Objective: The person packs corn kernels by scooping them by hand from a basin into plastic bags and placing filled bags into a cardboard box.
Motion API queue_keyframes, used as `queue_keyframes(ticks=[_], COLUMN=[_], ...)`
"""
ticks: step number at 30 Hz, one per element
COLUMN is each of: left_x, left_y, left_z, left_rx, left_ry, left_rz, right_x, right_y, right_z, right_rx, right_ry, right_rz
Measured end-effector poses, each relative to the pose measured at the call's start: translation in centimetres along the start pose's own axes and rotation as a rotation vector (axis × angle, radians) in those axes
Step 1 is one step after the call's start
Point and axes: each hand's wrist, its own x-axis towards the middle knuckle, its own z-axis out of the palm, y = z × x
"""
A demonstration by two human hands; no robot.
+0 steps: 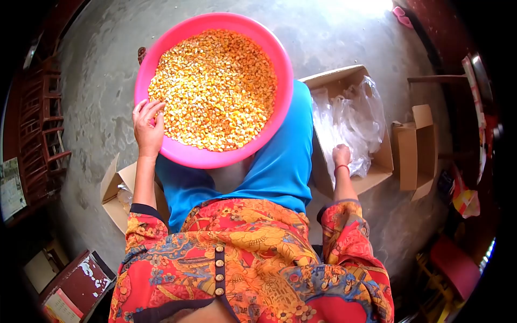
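Note:
A pink basin (287, 86) full of loose yellow corn kernels (215, 91) sits at my knees. My left hand (148, 125) is at the basin's near-left rim, its bent fingers hooked over the edge and touching the kernels at the side. To my right is an open cardboard box (371, 184) with clear plastic bags (353, 118) heaped inside. My right hand (341, 155), with a red band at the wrist, reaches into this box. Its fingers are closed against the plastic, and the fingertips are partly hidden.
Another open cardboard box (114, 202) stands by my left leg, with something clear inside. A smaller cardboard box (414, 153) is further right. Wooden chairs (51, 121) line the left wall, and a red stool (455, 268) is at the lower right. Pink slippers (402, 17) lie far off.

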Motion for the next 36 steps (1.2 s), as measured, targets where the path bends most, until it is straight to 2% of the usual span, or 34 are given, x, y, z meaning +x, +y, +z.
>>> queue_keyframes(ticks=[2, 3, 5, 7, 8, 9, 11, 12, 14, 18, 19, 21, 23, 27, 28, 29, 32, 33, 34, 36], left_x=[-0.1, -0.2, -0.2, -0.1, -0.2, -0.2, -0.2, -0.2, -0.2, -0.4, -0.4, -0.2, -0.3, -0.4, -0.3, -0.1, 0.2, 0.4, 0.4, 0.4], left_y=[-0.1, -0.2, -0.2, 0.0, 0.0, 0.0, 0.0, 0.0, -0.3, -0.4, -0.5, -0.6, -0.6, 2.1, 2.5, 2.9, 4.4, 4.6, 5.1, 4.8], left_z=[0.0, 0.0, 0.1, 0.0, 0.0, 0.0, -0.1, -0.1, 0.1, 0.2, 0.2, 0.3, 0.3, -0.7, -1.0, -1.2, -0.1, 0.1, -0.3, -0.4], left_rx=[-0.001, -0.009, -0.021, -0.035, -0.038, -0.039, -0.036, -0.05, -0.067, -0.086, -0.098, -0.104, 0.029, -0.013, -0.087, -0.164, -1.039, -1.313, -1.432, -1.557], left_ry=[-0.004, 0.008, 0.013, 0.027, 0.03, 0.03, 0.039, 0.039, 0.051, 0.081, 0.084, 0.105, 0.121, 0.225, 0.23, 0.234, 0.149, 0.093, 0.056, 0.0], left_rz=[-0.01, -0.013, -0.02, -0.024, -0.027, -0.022, -0.022, -0.026, -0.017, -0.02, -0.014, -0.015, -0.002, -0.144, -0.141, -0.136, -0.316, -0.342, -0.388, -0.475], right_x=[0.7, -0.3, -1.6, 0.8, 1.1, 0.7, 0.8, 0.6, 0.4, -1.9, -3.1, -5.9, -8.8, -15.7, -17.7, -19.2, -23.8, -24.0, -25.2, -26.0], right_y=[2.6, 2.1, 2.2, 5.4, 5.9, 6.3, 6.8, 6.7, 6.4, 3.9, 2.4, -1.3, -5.5, -15.1, -17.7, -19.9, -27.0, -28.9, -30.3, -32.3], right_z=[1.0, -0.3, -2.9, -2.0, -2.6, -3.8, -4.6, -5.1, -6.9, -12.0, -13.5, -16.8, -20.1, -25.1, -25.6, -25.9, -23.8, -21.2, -19.2, -14.1], right_rx=[0.287, 0.351, 0.519, 0.72, 0.933, 1.071, 1.183, 1.181, 1.263, 1.289, 1.285, 1.336, 1.297, 1.251, 1.233, 1.088, 0.638, 0.636, 0.634, 0.474], right_ry=[0.327, 0.431, 0.454, 0.269, 0.088, -0.002, 0.033, 0.034, 0.093, 0.081, 0.082, 0.148, 0.166, 0.108, 0.122, 0.136, 0.372, 0.322, 0.21, 0.186], right_rz=[-0.231, -0.219, -0.179, -0.102, 0.028, 0.024, -0.063, -0.07, -0.285, -0.345, -0.356, -0.521, -0.659, -0.942, -1.07, -1.239, -1.525, -1.575, -1.593, -1.688])
